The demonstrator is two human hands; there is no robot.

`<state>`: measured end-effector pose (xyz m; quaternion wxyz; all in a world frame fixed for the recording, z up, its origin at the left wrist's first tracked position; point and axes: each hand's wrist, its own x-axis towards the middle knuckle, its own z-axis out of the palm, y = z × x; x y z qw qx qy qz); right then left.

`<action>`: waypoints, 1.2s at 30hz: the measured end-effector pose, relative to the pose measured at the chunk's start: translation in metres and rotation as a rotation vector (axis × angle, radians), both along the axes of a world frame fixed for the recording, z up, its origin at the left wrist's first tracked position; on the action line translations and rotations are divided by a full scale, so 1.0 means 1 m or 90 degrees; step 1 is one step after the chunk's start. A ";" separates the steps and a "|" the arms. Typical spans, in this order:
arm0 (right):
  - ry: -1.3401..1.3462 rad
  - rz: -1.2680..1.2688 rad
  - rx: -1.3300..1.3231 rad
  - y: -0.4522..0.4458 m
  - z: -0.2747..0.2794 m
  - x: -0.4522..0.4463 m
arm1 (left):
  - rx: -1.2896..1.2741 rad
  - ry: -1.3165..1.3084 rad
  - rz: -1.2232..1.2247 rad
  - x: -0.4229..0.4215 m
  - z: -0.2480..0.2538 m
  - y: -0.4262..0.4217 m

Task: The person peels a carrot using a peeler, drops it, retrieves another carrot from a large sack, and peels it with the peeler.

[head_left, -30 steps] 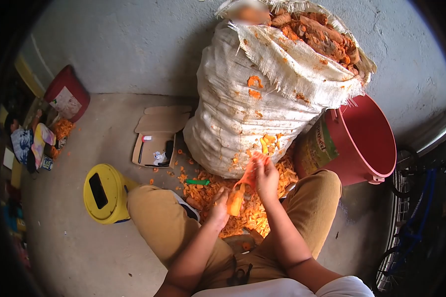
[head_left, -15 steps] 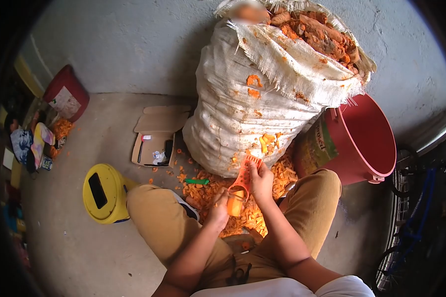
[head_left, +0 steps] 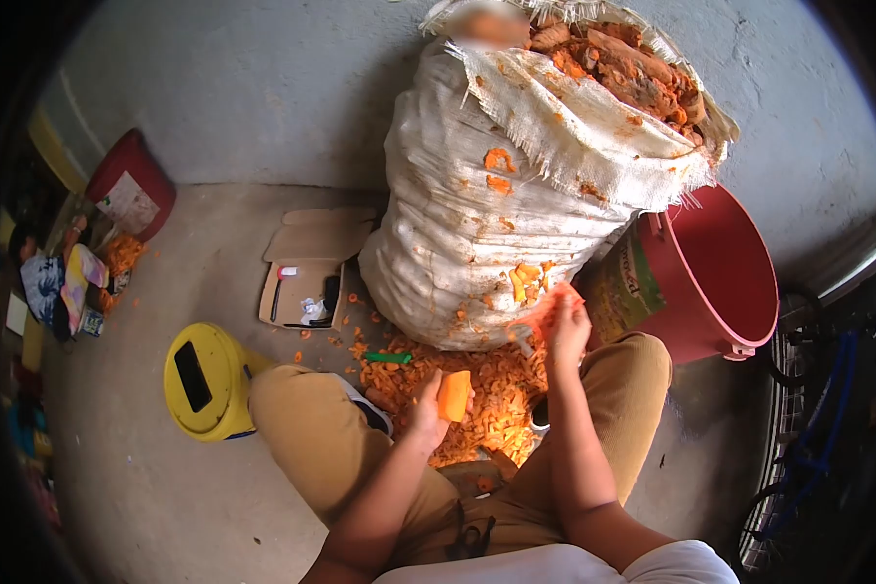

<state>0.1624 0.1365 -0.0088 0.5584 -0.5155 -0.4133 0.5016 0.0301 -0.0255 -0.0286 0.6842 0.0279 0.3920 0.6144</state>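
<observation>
My left hand (head_left: 426, 405) is closed around a peeled orange carrot (head_left: 455, 396), held upright above the peelings between my knees. Off to the right, my right hand (head_left: 566, 331) grips an orange-red plastic peeler (head_left: 545, 313), blurred by motion in front of the sack. Carrot and peeler are apart. Orange peelings (head_left: 487, 423) lie heaped on the floor below both hands. A green strip-like object (head_left: 387, 358) rests at the heap's left edge.
A big white woven sack (head_left: 448, 214) of orange-brown roots (head_left: 633, 73) stands ahead against the wall. Right of it is a red tub (head_left: 676, 292). At left are an open cardboard box (head_left: 274, 268), a yellow bucket (head_left: 224, 375) with a phone (head_left: 193, 375) on it, and a red bucket (head_left: 146, 180).
My right hand has swung the peeler up and to the right, away from the carrot. My left hand keeps the carrot in nearly the same place.
</observation>
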 end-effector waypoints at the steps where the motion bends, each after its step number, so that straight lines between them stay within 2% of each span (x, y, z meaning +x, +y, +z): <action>1: -0.030 0.065 0.026 -0.009 0.004 -0.008 | -0.024 -0.081 -0.011 0.000 0.001 0.003; 2: 0.036 0.113 0.034 -0.015 -0.004 -0.020 | -0.032 -0.085 -0.018 0.002 0.003 0.004; 3: 0.008 0.213 -0.035 -0.030 0.006 -0.024 | -0.015 -0.119 -0.020 0.003 0.002 0.004; 5: 0.048 0.301 -0.028 -0.048 0.003 -0.039 | 0.012 -0.183 -0.022 0.005 -0.001 0.001; 8: -0.205 0.298 0.049 -0.056 0.013 -0.042 | 0.017 -0.198 -0.041 0.005 -0.001 -0.003; 11: -0.149 0.121 0.069 -0.034 0.000 -0.033 | 0.083 -0.194 -0.116 0.000 -0.001 -0.005; 13: -0.235 -0.041 0.077 -0.008 -0.003 -0.013 | 0.102 -0.164 -0.142 0.001 0.003 -0.004; 15: -0.012 -0.063 0.032 -0.002 0.005 -0.005 | 0.066 -0.121 -0.125 0.002 0.010 -0.005; 17: -0.048 0.037 0.026 -0.017 0.020 -0.010 | 0.067 -0.160 -0.105 0.002 -0.003 -0.003; 18: -0.083 0.090 0.104 -0.021 0.005 -0.016 | 0.071 -0.178 -0.094 0.002 -0.007 0.000; 19: -0.006 0.207 0.013 -0.036 0.017 -0.020 | 0.058 -0.163 -0.088 0.004 -0.003 0.000; 21: -0.121 0.306 0.146 -0.055 0.017 -0.034 | 0.027 -0.131 -0.079 0.009 0.005 0.000; 23: -0.167 0.333 0.146 -0.064 0.025 -0.038 | 0.072 -0.117 -0.097 0.009 0.004 -0.002; 25: -0.092 0.256 0.044 -0.051 0.008 -0.036 | 0.064 -0.141 -0.117 0.007 0.007 -0.003; 30: -0.074 -0.049 0.081 -0.016 0.013 -0.013 | 0.092 -0.088 -0.193 0.005 0.007 -0.006; 31: 0.088 -0.063 0.016 -0.005 0.007 -0.008 | 0.092 -0.093 -0.161 0.003 0.006 -0.006; 34: 0.147 -0.032 0.010 -0.005 0.005 -0.002 | 0.125 -0.138 -0.084 -0.001 -0.002 -0.001; 36: 0.131 0.019 0.000 -0.013 0.005 -0.009 | 0.107 -0.096 -0.041 0.005 0.000 0.003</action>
